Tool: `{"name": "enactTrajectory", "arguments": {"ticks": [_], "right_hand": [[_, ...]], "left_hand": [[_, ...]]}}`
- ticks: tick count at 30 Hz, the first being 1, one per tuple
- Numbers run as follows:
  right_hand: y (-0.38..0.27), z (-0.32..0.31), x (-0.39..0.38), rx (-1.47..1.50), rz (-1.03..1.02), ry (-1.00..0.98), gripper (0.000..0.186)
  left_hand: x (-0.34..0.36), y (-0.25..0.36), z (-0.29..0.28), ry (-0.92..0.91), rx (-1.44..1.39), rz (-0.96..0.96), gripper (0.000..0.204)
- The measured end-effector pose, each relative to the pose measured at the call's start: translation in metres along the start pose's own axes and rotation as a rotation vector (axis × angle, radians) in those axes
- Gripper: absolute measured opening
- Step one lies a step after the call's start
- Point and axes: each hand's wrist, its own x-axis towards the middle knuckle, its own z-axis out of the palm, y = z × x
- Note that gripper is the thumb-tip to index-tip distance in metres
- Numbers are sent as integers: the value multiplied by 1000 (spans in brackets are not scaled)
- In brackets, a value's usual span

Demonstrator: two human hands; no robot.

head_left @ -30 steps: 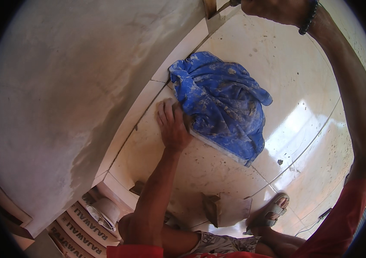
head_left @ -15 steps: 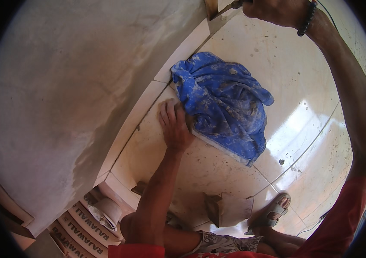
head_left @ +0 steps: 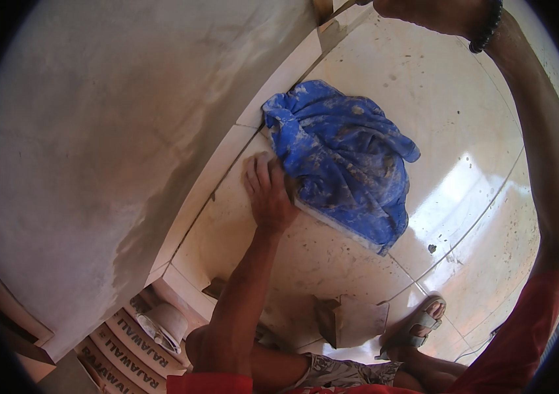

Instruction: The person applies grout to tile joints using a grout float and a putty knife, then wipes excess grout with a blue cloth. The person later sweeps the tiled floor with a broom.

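Observation:
My left hand (head_left: 271, 197) is planted on the tiled floor (head_left: 332, 262), fingers stretched out and holding nothing. Its edge meets the crumpled blue cloth (head_left: 348, 157), which is stained with pale dust or plaster. At the top edge, my right hand (head_left: 433, 13) is closed around a dark-handled tool (head_left: 342, 10) with a thin blade. The tool reaches toward the corner where the narrow tile skirting (head_left: 230, 148) meets the far end of the wall. The picture's edge cuts off part of this hand and the tool's handle.
A plastered wall (head_left: 95, 118) with a damp-looking patch fills the left. Cut tile pieces (head_left: 358, 322) lie near my sandalled foot (head_left: 420, 325). Stacked printed packages (head_left: 131, 348) stand at the lower left, with a pale container (head_left: 171, 322) beside them. A cable (head_left: 473, 354) runs along the lower right.
My right hand has shifted slightly up and to the right, taking the tool's handle mostly out of the picture. My left hand and the blue cloth have stayed in place.

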Motion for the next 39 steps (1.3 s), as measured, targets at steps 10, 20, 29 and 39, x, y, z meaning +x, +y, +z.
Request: {"name": "enactTrajectory", "arguments": {"ticks": [10,20,29,39], "right_hand": [[1,-2,1,6,8,-1,14],[-5,3,5,19,-6,-8,14],[-9,6,10,52,-24,-22,15],[-1,13,7,15,-47,14,14]], "left_hand": [[3,2,-1,10,-10,-4,73],[1,0,-3,5,-16,-8,69],[-3,-6,-5,-9,21,-22,71],[2,0,-3,-4,-1,-10,71]]}}
